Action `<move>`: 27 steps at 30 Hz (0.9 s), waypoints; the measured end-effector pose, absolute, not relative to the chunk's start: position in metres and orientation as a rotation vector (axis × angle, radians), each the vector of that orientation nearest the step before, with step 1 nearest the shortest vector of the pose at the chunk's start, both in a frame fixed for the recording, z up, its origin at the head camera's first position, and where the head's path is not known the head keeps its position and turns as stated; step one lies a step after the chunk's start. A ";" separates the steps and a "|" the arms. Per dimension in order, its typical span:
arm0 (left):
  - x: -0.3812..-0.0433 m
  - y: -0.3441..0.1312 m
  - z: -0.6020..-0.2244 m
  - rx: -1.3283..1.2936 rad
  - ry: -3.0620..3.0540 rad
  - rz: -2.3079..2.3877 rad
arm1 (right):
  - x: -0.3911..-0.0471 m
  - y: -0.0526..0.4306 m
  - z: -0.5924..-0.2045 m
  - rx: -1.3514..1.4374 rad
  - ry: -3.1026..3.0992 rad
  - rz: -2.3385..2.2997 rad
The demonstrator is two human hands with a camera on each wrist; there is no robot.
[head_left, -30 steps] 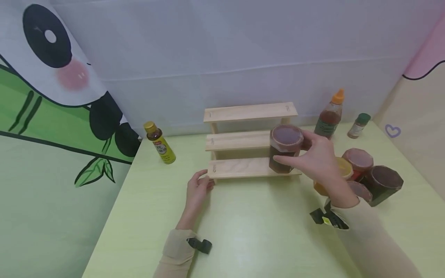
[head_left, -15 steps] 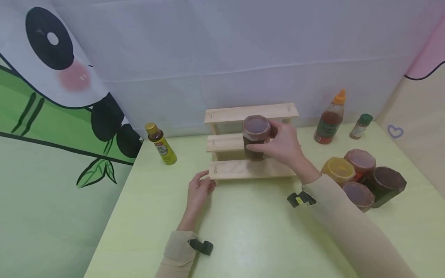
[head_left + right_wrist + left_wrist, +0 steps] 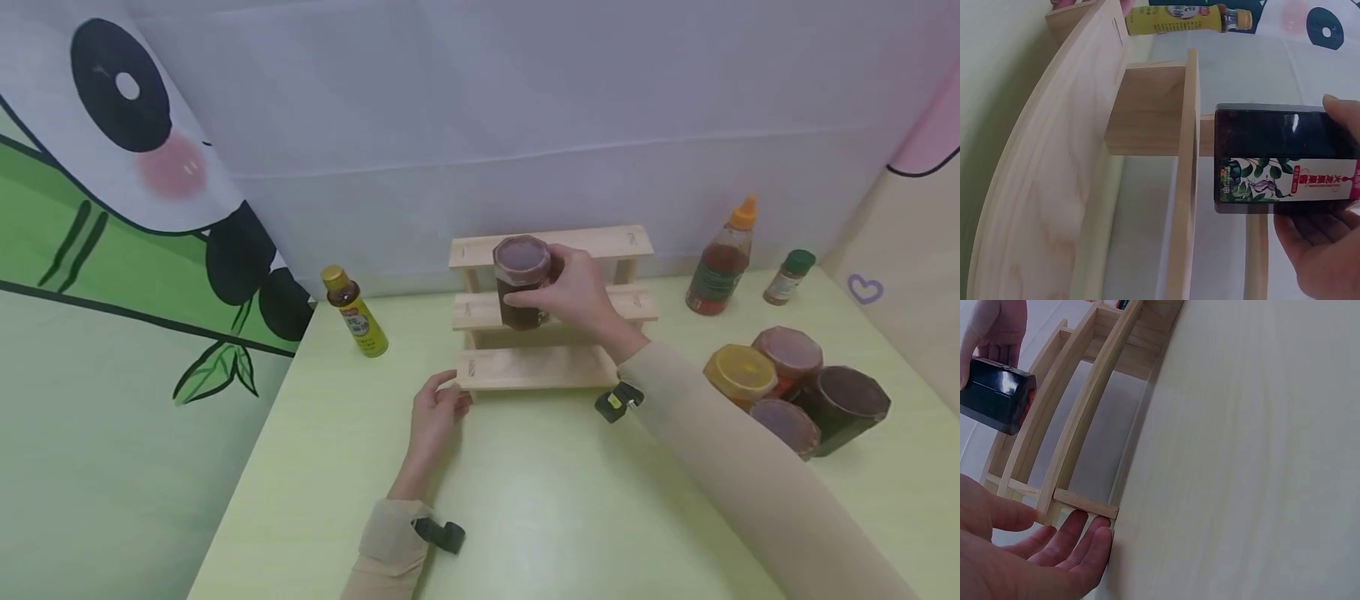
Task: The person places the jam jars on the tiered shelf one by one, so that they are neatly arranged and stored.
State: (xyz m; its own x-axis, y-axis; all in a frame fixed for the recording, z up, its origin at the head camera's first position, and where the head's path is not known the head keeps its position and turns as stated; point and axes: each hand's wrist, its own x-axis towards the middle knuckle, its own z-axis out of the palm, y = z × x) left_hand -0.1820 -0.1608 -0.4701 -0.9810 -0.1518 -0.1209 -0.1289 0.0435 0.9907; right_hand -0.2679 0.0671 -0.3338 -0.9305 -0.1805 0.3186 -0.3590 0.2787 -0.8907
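In the head view my right hand (image 3: 577, 292) grips a dark jam jar (image 3: 517, 304) with a lid, thumb on the near side, fingers round the far side. It overlaps the middle and top boards of a three-step wooden rack (image 3: 536, 371). A printed plant label shows on the jar (image 3: 1272, 178) in the right wrist view, where a narrow gap parts its base from the nearest board. My left hand (image 3: 435, 414) holds the left end of the rack's lowest step; up close in the left wrist view, thumb and fingertips (image 3: 1102, 532) meet the end of the wooden frame (image 3: 1085, 503).
A yellow-labelled bottle (image 3: 360, 329) stands left of the rack. Behind right are an orange-capped sauce bottle (image 3: 720, 267) and a small green-capped bottle (image 3: 787, 279). Several lidded jars cluster at right, including a yellow one (image 3: 738, 375) and a dark one (image 3: 847, 408).
My right hand has carried the jam jar left and farther back, from the right end of the lowest step to over the middle step. The left hand stays at the rack's end.
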 end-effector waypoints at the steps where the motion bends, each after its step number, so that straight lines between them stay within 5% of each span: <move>1: -0.182 -0.161 -0.470 0.301 -2.254 -2.150 | -0.270 0.065 -0.335 0.502 -2.383 1.730; 27: -0.181 -0.158 -0.468 0.327 -2.269 -2.095 | -0.290 0.031 -0.342 0.389 -2.469 1.573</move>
State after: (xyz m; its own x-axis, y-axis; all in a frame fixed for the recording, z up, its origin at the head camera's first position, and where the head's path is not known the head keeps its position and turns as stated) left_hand -0.1807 -0.1583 -0.4680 -0.9771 -0.1784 -0.1157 -0.1296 0.0681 0.9892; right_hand -0.2900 0.0310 -0.3417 -0.9480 -0.1182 0.2957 -0.3179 0.4030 -0.8582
